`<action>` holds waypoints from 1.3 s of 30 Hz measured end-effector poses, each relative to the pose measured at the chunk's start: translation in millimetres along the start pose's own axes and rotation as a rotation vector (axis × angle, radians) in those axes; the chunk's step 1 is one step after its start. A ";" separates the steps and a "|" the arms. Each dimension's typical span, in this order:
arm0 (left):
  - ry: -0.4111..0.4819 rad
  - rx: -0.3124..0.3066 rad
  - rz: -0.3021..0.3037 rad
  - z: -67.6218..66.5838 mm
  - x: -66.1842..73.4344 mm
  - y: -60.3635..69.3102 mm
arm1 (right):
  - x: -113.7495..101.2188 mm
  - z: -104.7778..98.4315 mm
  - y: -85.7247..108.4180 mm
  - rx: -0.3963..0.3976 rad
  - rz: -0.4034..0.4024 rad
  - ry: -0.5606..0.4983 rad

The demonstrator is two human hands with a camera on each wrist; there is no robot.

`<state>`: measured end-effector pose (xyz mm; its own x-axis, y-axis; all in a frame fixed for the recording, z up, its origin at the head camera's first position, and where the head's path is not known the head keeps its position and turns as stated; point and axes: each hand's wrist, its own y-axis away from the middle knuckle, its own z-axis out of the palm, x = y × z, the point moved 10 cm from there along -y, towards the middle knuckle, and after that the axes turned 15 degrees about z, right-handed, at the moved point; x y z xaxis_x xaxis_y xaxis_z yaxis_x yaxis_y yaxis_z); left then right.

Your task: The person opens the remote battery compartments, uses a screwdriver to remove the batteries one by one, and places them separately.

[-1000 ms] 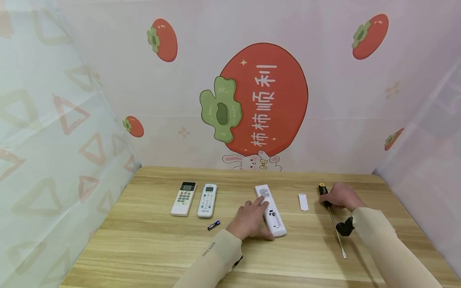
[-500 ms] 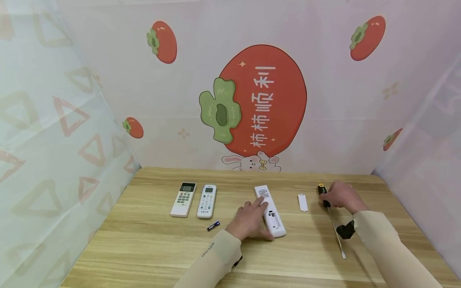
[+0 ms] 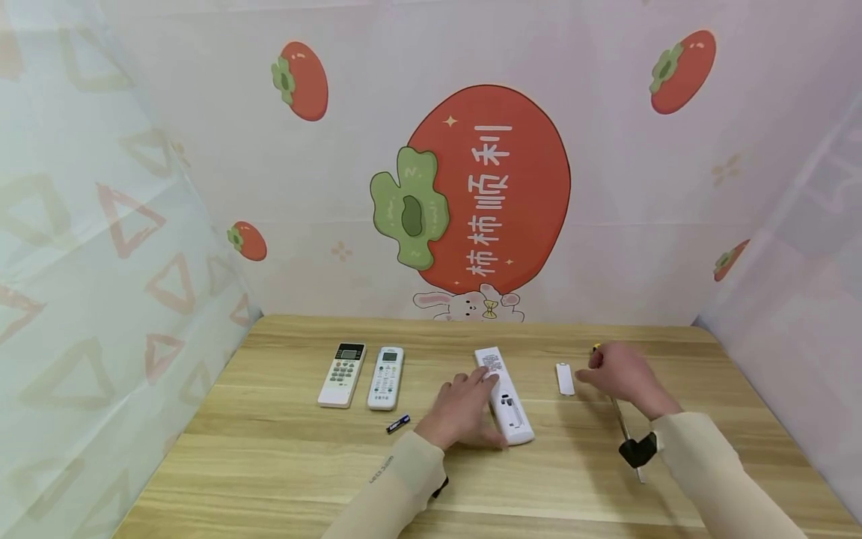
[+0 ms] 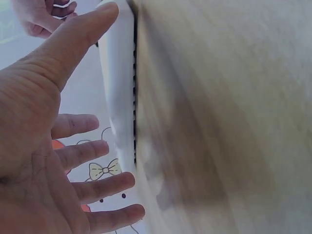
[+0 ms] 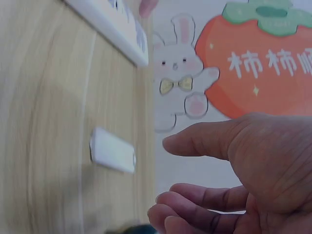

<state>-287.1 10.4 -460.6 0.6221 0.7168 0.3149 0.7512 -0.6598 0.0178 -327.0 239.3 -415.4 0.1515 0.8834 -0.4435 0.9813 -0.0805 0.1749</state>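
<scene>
A white remote control (image 3: pixel 512 410) lies back side up, its battery compartment uncovered. My left hand (image 3: pixel 465 410) rests at its left side, fingers spread and fairly straight. In the left wrist view the thumb (image 4: pixel 92 22) touches the remote's edge. My right hand (image 3: pixel 622 378) hovers over the screwdriver (image 3: pixel 621 419), holding nothing, with thumb and fingers apart. The screwdriver's dark handle is mostly hidden beneath it. Just left of its fingertips lies a small white battery cover (image 3: pixel 565 379), which the right wrist view shows lying apart from the hand.
Two more remotes lie face up on the left: a white one with a black top (image 3: pixel 342 376) and a pale one (image 3: pixel 386 379). A dark blue battery (image 3: pixel 398 424) lies in front of them. A printed wall sheet (image 3: pixel 303 172) stands behind the wooden table (image 3: pixel 269 464).
My right hand has let go of the screwdriver handle and moved left towards the battery cover. The screwdriver stays on the table. The left hand keeps its place at the remote.
</scene>
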 end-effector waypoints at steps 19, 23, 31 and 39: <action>0.019 0.109 -0.090 -26.2 -27.6 26.0 | -50.9 50.0 26.7 -0.038 -0.007 -0.066; 0.029 0.128 -0.108 -31.2 -33.1 31.8 | -56.5 63.9 27.3 -0.066 0.016 -0.080; 0.057 0.153 -0.140 -37.4 -45.9 44.5 | -66.7 86.6 25.6 -0.109 0.054 -0.017; 0.022 0.174 -0.124 -43.0 -53.8 54.7 | -75.2 102.5 26.3 -0.111 0.065 0.036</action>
<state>-289.0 -73.9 -435.7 0.5193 0.7837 0.3408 0.8495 -0.5168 -0.1060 -300.4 123.4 -467.6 0.2076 0.8941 -0.3968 0.9502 -0.0880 0.2988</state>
